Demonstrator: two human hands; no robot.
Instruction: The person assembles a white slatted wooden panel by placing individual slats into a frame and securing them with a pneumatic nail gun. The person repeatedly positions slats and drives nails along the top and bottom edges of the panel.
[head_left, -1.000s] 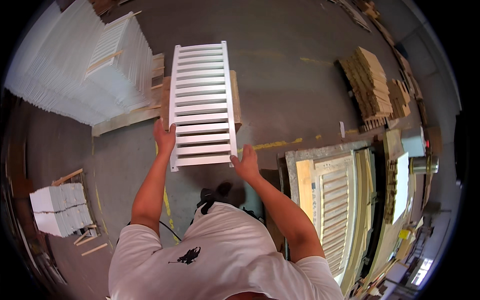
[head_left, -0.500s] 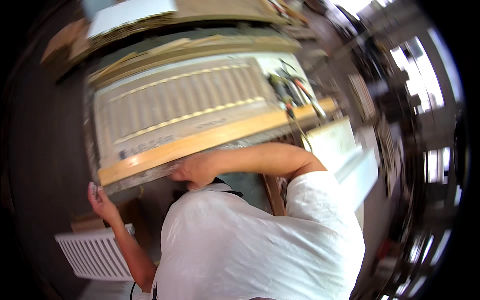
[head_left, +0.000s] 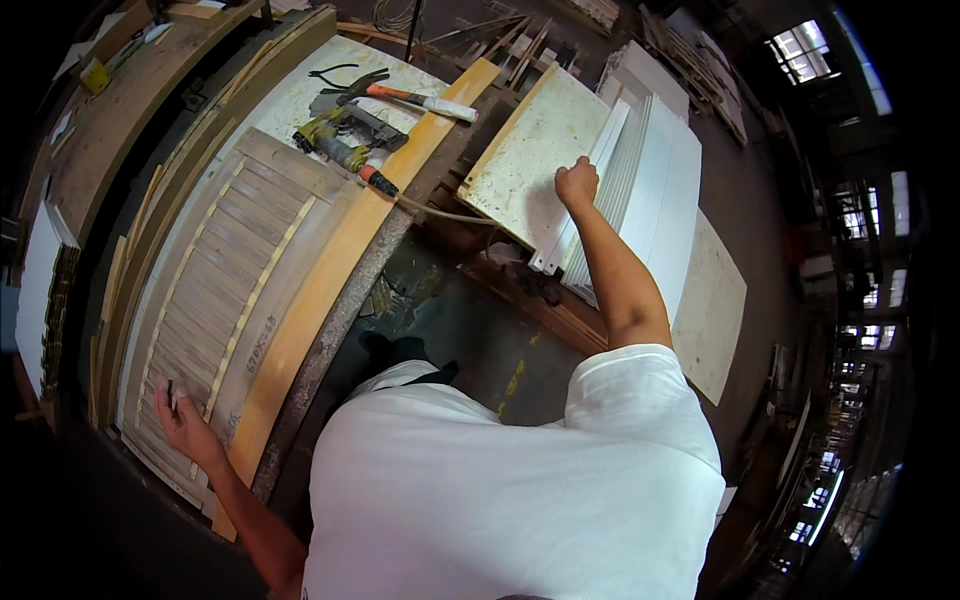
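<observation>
My left hand (head_left: 187,425) hovers over the near end of a slatted wooden panel (head_left: 215,270), its fingers bent around something small and dark that I cannot make out. The panel has two pale strips along its slats and lies on the workbench beside a long yellowish wooden board (head_left: 335,275). Off to the right, my outstretched right hand (head_left: 577,183) is closed, knuckles up, beside a white slat (head_left: 578,225) at the left edge of a stack of white panels (head_left: 650,190). Whatever its fingers hold or touch is hidden beneath them.
A nail gun (head_left: 350,137) with a hose (head_left: 450,214), a hammer (head_left: 415,98) and black-handled pliers (head_left: 333,72) lie at the bench's far end. A speckled pale board (head_left: 535,140) adjoins the white stack. Another bench (head_left: 130,110) stands at the left.
My view has swung to the right. My right hand has moved from close to my body out to the white stack. My left hand now appears over the slatted panel instead of beside the bench corner.
</observation>
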